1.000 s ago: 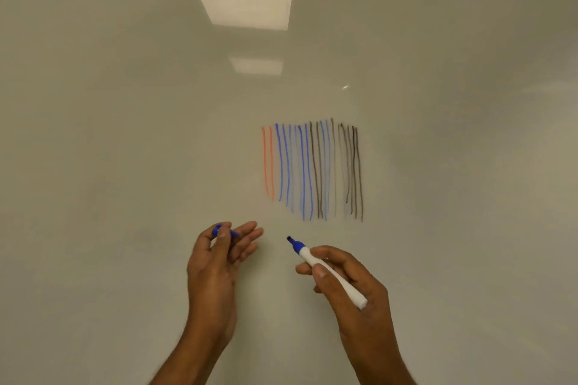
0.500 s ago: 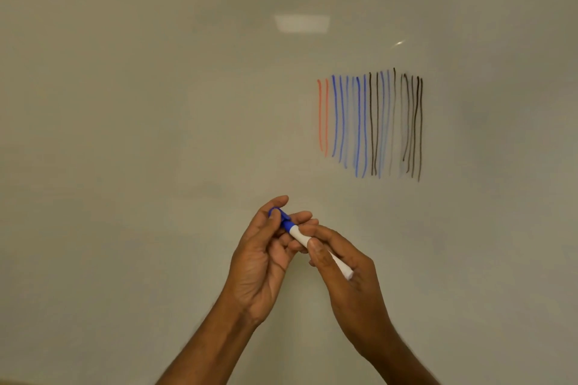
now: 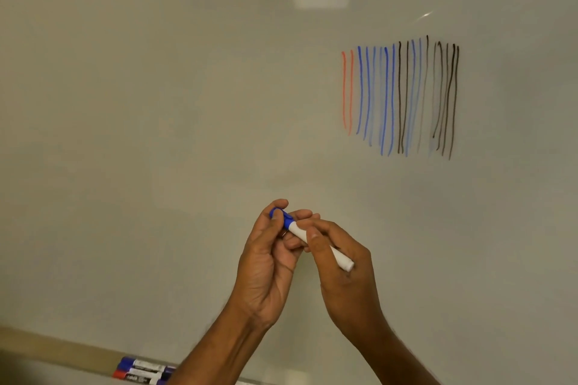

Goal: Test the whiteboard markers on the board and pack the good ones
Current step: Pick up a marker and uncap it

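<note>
Whiteboard [image 3: 156, 134] fills the back. The left hand [image 3: 266, 259] pinches the blue cap [image 3: 283, 218]. The right hand [image 3: 344, 269] grips the blue marker [image 3: 340, 257], which slants up-left, cap end at the left fingers.

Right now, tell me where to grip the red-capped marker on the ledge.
Take the red-capped marker by its labelled barrel, probably from above and the near side: it lies flat, with the blue-capped marker close behind it.

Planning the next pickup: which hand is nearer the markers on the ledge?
Left. The left hand sits above and right of the ledge markers; the right hand, holding the marker, is farther right.
</note>
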The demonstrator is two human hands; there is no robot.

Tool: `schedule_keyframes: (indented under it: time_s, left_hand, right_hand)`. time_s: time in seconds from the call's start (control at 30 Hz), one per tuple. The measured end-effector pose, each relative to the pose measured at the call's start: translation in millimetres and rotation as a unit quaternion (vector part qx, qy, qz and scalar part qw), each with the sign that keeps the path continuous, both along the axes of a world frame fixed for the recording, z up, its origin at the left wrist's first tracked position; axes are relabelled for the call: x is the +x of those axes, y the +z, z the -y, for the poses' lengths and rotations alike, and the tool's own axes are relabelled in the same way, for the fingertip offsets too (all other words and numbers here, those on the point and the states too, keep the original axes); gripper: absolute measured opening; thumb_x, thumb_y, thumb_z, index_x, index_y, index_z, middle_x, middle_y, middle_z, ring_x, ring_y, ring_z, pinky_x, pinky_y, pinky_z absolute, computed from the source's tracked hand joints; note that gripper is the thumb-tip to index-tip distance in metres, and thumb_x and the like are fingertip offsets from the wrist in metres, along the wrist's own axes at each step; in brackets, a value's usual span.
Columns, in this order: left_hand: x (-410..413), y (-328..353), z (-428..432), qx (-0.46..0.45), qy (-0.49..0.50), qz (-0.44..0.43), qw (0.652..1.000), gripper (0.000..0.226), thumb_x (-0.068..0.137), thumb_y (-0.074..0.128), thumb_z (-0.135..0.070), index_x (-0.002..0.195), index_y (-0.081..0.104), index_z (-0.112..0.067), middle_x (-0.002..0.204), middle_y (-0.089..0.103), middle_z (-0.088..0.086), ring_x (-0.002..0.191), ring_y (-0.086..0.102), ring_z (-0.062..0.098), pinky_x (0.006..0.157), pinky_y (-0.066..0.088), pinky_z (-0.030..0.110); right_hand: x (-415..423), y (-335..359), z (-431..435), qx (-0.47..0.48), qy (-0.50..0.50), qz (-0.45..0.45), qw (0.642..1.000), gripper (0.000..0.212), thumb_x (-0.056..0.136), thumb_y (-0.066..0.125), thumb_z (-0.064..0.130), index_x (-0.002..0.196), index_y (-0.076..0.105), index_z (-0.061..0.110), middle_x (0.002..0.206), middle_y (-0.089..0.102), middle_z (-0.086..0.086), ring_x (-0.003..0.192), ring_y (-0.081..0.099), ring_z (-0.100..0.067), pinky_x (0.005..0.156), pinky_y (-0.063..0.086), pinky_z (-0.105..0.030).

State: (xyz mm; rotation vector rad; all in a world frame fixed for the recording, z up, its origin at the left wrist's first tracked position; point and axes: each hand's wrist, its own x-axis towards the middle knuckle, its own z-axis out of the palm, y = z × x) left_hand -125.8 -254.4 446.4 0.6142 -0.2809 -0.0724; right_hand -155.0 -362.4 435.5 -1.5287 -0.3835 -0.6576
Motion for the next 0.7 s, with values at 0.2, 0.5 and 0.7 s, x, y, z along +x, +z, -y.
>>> schedule_keyframes:
  time_s: [0.2,0.5,0.7]
  left_hand:
    - [1.5,-23.2,-31.6,0.035,0.014,-0.025,0.999,0.025,0.105,0.043,-0.009,0.124,0.061,-0.005,0.107,0.069,0.027,0.1,0.072,0.034,0.083,0.063,0.039]
    - [-5.0,-98.0,-108.9,0.233,0.184,-0.011,0.955,0.033,0.109,0.037,-0.019,0.131,0.057,-0.005,0.113,0.072,0.026,0.112,0.069,0.039,0.104,0.052,0.047]
    - [-24.1,-173.8,-166.2,0.435,0.297,-0.03,0.85,0.033,0.108,0.039,-0.028,0.129,0.063,-0.02,0.12,0.074,-0.004,0.12,0.066,0.015,0.109,0.049,0.033]
  right_hand:
    - [2.1,-19.9,-20.4,0.01,0.034,-0.049,0.998,0.02,0.094,0.057,0.027,0.104,0.072,0.02,0.097,0.075,0.014,0.096,0.069,-0.004,0.08,0.052,-0.013]
    - [9.0,-86.1,-65.6,-0.143,0.086,-0.126,0.978,0.015,0.091,0.07,0.03,0.104,0.071,0.036,0.083,0.072,0.008,0.076,0.068,-0.016,0.071,0.056,-0.032]
    - [21.0,-166.4,-118.6,-0.305,0.025,-0.1,0.947,0.028,0.094,0.064,0.039,0.119,0.069,0.027,0.1,0.071,0.012,0.086,0.064,-0.01,0.077,0.054,-0.019]
